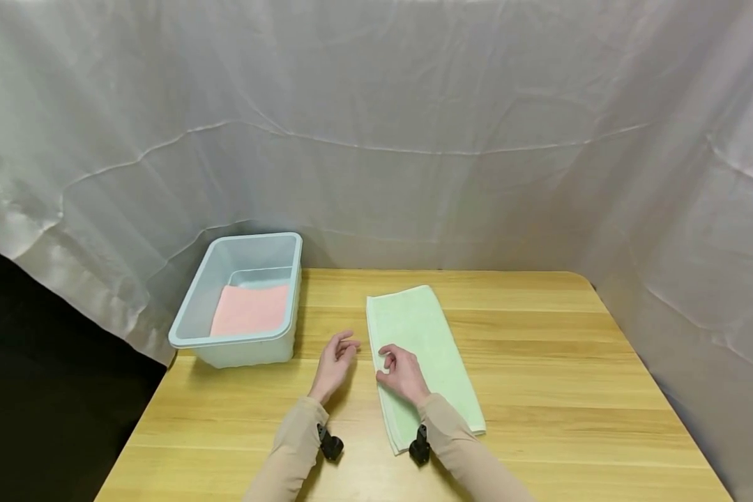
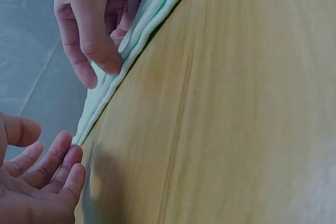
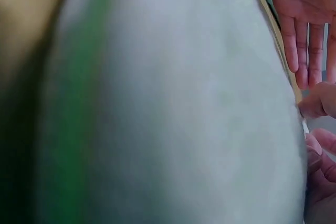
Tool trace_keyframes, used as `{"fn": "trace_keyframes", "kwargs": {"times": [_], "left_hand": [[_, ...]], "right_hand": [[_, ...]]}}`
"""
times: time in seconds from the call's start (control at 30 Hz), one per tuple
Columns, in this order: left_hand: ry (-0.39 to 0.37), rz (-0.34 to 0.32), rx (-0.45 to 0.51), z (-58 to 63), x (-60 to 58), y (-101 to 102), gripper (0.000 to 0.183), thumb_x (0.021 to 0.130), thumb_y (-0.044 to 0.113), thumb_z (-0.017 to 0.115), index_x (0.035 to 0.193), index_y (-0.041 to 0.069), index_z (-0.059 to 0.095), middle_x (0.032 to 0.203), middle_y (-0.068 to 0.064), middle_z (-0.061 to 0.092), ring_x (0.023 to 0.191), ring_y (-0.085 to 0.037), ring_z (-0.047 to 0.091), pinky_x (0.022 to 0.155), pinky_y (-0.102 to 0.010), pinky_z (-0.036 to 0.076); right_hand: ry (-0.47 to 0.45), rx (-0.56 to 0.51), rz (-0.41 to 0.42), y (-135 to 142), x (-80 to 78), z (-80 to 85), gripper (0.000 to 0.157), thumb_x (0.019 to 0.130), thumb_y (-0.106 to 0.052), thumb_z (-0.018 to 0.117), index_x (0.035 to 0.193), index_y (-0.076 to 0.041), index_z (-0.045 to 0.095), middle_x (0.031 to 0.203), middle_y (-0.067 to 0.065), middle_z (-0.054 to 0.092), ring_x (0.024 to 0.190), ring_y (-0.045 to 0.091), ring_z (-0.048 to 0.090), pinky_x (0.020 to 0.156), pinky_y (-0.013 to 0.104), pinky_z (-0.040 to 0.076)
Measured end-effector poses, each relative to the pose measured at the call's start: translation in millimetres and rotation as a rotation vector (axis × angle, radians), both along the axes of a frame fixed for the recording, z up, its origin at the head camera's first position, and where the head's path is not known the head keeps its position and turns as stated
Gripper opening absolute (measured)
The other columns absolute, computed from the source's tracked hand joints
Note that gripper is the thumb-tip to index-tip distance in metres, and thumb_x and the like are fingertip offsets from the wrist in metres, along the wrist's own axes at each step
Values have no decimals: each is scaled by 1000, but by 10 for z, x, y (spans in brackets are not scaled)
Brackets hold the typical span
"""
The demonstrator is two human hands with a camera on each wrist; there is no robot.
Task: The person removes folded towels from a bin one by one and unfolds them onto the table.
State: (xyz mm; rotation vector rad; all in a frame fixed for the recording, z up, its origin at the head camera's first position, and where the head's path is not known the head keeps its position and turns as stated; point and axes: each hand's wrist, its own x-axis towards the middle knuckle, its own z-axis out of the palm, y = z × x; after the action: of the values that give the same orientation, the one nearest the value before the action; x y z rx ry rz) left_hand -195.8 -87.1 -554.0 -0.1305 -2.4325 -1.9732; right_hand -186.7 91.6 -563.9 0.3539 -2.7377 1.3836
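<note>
A folded pale green towel (image 1: 411,321) lies flat on the wooden table. My right hand (image 1: 404,374) is over its left edge, with loosely curved fingers and a gap between thumb and forefinger. In the left wrist view, one digit of that hand reaches right to the layered towel edge (image 2: 139,38). My left hand (image 1: 335,364) is just left of the towel, palm turned inward, holding nothing; its fingers are slightly bent and spread. The towel (image 3: 210,103) fills most of the right wrist view, blurred, with fingertips of both hands at its right side.
At the table's left stands a light blue plastic bin (image 1: 226,341) with a folded pink cloth (image 1: 251,309) inside. Grey-white curtain (image 1: 414,195) hangs behind the table (image 1: 539,362) and along its right side. Each sleeve carries a small black wrist camera.
</note>
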Motion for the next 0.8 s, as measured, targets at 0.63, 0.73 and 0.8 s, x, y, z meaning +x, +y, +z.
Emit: {"fn": "trace_keyframes", "kwargs": {"times": [0.63,0.73,0.8], "left_hand": [[4,8,6,8,37,-21,37,105,7,49,139,-9,48,122,-31,67,118,-43,64,106,-53,49],[11,-4,0,138,101,-10,36,104,3,48,137,-12,48,121,-35,66,117,-47,63,106,-56,49],[0,-15,3,252,151,-6,35,104,2,47,136,-12,48,122,-36,64,118,-48,62,107,-57,48]], "right_hand": [[83,56,-67,-21,-20,-46,14,83,-1,70,96,2,74,70,1,65,62,1,49,64,20,49],[75,11,-77,-17,-26,-48,8,86,-1,69,92,1,74,72,3,68,64,3,53,63,18,50],[69,-12,-83,-16,-29,-45,6,86,-1,69,90,1,74,73,5,68,65,4,55,62,17,49]]}}
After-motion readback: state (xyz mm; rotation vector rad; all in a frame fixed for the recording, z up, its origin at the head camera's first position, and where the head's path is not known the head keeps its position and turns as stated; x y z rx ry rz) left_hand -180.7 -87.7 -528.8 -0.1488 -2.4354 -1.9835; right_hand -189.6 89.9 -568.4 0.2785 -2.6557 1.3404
